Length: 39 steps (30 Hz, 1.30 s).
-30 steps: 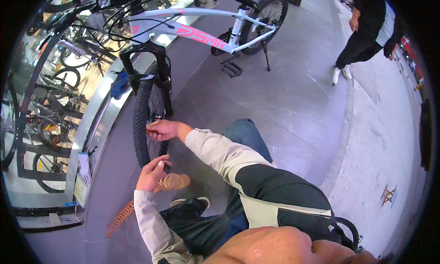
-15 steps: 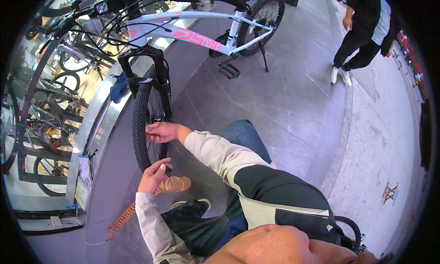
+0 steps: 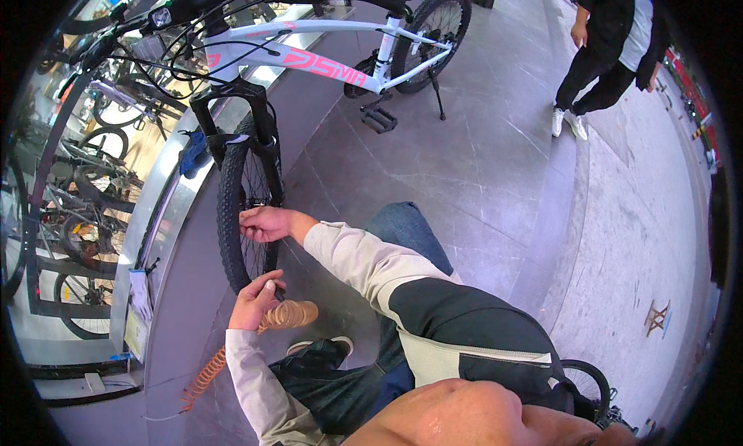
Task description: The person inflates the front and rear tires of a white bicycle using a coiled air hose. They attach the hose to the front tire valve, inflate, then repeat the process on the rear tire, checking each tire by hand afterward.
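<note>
What the left hand pinches at the tyre is too small to be told. The right hand's fingertips are hidden among the spokes. The coiled hose is lost under the left sleeve. The bystander is cut off at the top edge.

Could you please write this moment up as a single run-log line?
left hand: on orange coiled hose at wheel | right hand: on front tyre | bike: white, standing | bystander: far right
</note>
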### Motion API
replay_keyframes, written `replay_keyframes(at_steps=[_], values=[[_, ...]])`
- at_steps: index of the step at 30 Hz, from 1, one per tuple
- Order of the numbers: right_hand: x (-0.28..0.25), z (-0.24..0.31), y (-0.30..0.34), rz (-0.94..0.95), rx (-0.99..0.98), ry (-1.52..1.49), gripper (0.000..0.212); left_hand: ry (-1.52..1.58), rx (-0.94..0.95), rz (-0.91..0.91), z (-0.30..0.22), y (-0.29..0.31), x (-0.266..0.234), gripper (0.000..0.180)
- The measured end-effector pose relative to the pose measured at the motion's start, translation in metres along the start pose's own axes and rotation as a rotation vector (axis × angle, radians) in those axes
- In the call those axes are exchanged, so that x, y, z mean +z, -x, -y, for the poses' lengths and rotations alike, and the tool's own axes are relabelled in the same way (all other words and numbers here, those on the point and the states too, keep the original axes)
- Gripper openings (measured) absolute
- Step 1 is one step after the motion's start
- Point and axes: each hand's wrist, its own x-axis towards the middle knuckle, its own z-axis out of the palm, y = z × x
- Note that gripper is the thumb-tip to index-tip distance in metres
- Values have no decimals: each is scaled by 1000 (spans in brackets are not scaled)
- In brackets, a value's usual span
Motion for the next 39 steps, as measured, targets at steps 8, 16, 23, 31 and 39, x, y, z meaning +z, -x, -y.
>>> replay_keyframes(at_steps=[8, 16, 23, 31, 39], values=[[2, 2, 4, -10, 77, 44, 21, -35, -12, -1, 4, -1, -2, 37], [4, 3, 5, 2, 44, 37, 25, -58, -12, 5, 7, -3, 1, 38], [3, 5, 7, 10, 110, 12, 22, -106, -12, 2, 4, -4, 2, 38], [-5, 4, 4, 19, 56, 36, 20, -58, -11, 10, 5, -5, 2, 37], [-10, 2, 1, -40, 118, 65, 20, -36, -23, 3, 4, -6, 3, 36]])
